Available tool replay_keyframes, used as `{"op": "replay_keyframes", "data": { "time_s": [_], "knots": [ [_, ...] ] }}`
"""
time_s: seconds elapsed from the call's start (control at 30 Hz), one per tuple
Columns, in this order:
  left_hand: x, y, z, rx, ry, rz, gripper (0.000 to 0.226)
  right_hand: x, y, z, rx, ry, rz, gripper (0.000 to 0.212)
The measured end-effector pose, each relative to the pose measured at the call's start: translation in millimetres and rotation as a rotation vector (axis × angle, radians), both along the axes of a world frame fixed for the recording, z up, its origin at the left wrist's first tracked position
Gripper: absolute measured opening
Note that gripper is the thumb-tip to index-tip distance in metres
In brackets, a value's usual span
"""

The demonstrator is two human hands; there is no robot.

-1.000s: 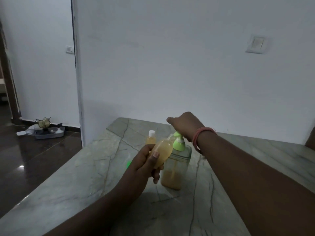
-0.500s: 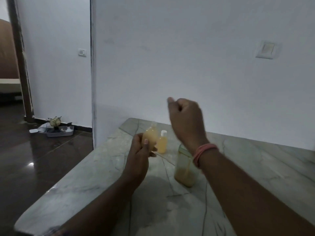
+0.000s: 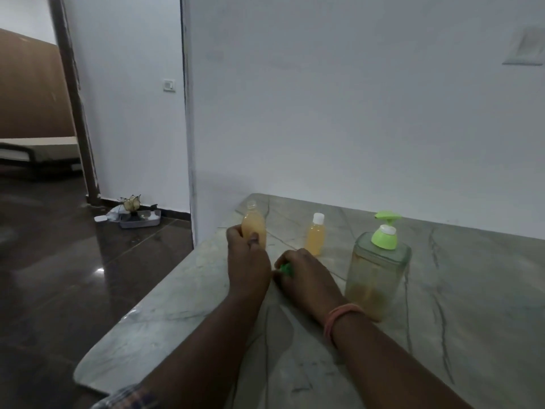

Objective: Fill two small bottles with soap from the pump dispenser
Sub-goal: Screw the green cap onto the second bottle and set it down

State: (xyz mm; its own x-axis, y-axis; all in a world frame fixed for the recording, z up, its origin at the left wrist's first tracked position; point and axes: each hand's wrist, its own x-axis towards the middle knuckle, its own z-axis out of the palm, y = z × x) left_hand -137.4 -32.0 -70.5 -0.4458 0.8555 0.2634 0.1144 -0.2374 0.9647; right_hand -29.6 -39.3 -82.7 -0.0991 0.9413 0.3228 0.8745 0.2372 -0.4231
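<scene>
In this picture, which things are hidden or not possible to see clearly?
- Green cap, head view: mostly covered by the right hand, so its shape and the grip are unclear.
- Open bottle: its lower part is behind the left hand.
- Pump dispenser: its base corner is behind the right wrist.
- Tray on the floor: contents too small and dim.

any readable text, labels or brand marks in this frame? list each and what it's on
None can be read.
Pump dispenser: clear body, green pump, no label visible.
Capped small bottle: plain, no label visible.
Open small bottle held by the left hand: no print visible.
Green cap under the right hand: mostly hidden, no marking visible.
Wall switch and switch plate: too small and blurred to show any marking.
</scene>
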Motion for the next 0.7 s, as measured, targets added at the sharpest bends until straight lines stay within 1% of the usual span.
{"op": "replay_keyframes", "data": {
  "time_s": [0.03, 0.1, 0.23, 0.33, 0.4, 0.47, 0.53, 0.7],
  "knots": [
    [0, 2, -2, -0.011, 0.023, -0.015, 0.026, 2, 2, -1, 0.023, 0.029, 0.015, 0.025],
    [2, 3, -4, -0.03, 0.086, -0.05, 0.026, 7, 8, -1, 0.079, 0.168, -0.014, 0.024],
    [6, 1, -5, -0.049, 0.216, -0.124, 0.027, 8, 22, -4, 0.177, 0.443, -0.034, 0.03],
    [6, 3, -5, -0.085, 0.275, -0.155, 0.031, 5, 21, 3, 0.367, 0.543, -0.039, 0.038],
    [6, 5, -4, -0.104, 0.297, -0.17, 0.033, 4, 15, 11, 0.494, 0.605, -0.017, 0.036],
    [5, 5, -3, -0.118, 0.32, -0.187, 0.034, 1, 12, 16, 0.582, 0.619, 0.009, 0.029],
    [5, 4, -2, -0.117, 0.349, -0.201, 0.034, 0, 12, 18, 0.627, 0.599, 0.016, 0.023],
    [6, 2, -4, -0.078, 0.446, -0.223, 0.03, 3, 10, 20, 0.658, 0.566, 0.047, 0.027]
  ]
}}
